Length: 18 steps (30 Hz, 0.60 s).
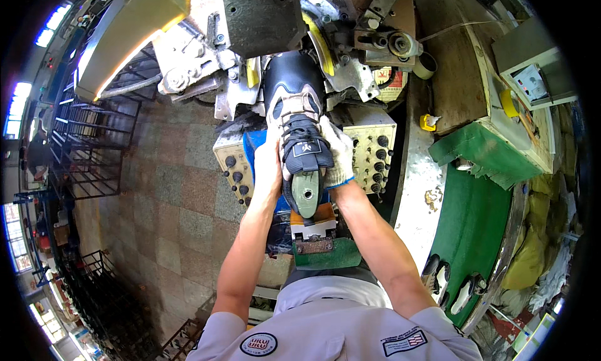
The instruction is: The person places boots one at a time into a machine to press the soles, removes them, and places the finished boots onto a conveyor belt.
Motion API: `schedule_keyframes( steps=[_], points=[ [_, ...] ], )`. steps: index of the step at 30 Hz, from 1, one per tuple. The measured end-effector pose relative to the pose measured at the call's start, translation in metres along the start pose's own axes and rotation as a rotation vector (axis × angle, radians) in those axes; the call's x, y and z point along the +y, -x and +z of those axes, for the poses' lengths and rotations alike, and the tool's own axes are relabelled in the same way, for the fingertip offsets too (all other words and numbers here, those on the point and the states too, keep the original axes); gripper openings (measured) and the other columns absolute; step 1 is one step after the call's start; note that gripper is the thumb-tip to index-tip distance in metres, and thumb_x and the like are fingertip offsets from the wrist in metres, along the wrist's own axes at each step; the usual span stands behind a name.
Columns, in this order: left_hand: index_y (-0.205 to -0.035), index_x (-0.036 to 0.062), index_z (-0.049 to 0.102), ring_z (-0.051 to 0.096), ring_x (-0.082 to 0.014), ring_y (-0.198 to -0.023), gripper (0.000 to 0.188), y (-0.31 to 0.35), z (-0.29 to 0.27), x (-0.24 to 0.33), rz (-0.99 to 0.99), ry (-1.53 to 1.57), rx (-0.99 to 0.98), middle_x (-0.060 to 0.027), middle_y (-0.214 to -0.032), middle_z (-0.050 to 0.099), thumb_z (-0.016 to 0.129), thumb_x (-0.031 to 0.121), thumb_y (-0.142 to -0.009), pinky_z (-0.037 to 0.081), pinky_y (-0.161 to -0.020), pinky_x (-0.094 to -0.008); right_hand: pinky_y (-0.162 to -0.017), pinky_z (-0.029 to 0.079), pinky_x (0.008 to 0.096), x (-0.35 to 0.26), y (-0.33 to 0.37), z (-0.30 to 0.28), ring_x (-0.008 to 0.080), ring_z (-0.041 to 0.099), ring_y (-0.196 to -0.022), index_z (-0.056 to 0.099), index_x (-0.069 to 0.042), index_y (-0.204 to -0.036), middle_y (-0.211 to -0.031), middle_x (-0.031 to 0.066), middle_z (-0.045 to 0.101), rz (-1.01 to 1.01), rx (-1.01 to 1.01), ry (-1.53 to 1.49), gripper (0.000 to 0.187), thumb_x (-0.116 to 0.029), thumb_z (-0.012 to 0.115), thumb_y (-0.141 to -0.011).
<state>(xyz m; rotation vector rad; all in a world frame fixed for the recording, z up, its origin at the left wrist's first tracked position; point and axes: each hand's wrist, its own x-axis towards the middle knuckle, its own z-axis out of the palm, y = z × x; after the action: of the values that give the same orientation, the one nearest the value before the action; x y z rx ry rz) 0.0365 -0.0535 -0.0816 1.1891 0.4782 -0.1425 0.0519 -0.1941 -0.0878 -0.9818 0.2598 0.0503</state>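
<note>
A black and grey sneaker upper [294, 104], stretched over a green shoe last [305, 198], lies with its toe toward the machine [263, 23] and its heel toward me. Black laces run down its middle. My left hand [269, 161] is closed along the shoe's left side, its fingers partly hidden beneath. On the other side, my right hand [340, 153], in a white glove with a blue cuff edge, grips the shoe near the collar. The toe sits between metal plates with yellow strips [320, 45]. Below the heel is an orange-brown pad [313, 216] on a bracket.
Control boxes with black knobs [379, 154] flank the shoe. To the right runs a green conveyor belt [469, 229] carrying several shoes [463, 293], beside a wooden bench with a yellow tape roll [509, 103]. Black metal racks [94, 129] stand on the tiled floor [169, 192] at left.
</note>
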Motion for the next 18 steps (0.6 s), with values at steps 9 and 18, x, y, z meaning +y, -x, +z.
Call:
schedule_keyframes(
  steps=[9, 18],
  points=[
    [-0.107, 0.0004, 0.071, 0.064, -0.011, -0.079, 0.052, -0.014, -0.008, -0.009, -0.009, 0.005, -0.049, -0.0033, -0.091, 0.071, 0.047, 0.047, -0.106, 0.051, -0.072, -0.0275, -0.077, 0.054, 0.0267, 0.0, -0.003, 0.004, 0.0122, 0.066, -0.085, 0.07, 0.003, -0.112, -0.101, 0.0068, 0.072, 0.077, 0.013, -0.114, 0.039, -0.033, 0.059, -0.102],
    [-0.092, -0.0034, 0.067, 0.047, -0.0074, -0.069, 0.044, -0.024, -0.007, -0.036, 0.344, -0.084, -0.065, 0.0007, -0.075, 0.061, 0.046, 0.032, -0.108, 0.04, -0.061, -0.0279, -0.062, 0.049, 0.025, 0.012, -0.009, -0.011, 0.0069, 0.06, -0.07, 0.073, 0.001, -0.1, -0.085, 0.0018, 0.07, -0.034, -0.009, 0.168, 0.043, -0.038, 0.056, -0.104]
  ],
)
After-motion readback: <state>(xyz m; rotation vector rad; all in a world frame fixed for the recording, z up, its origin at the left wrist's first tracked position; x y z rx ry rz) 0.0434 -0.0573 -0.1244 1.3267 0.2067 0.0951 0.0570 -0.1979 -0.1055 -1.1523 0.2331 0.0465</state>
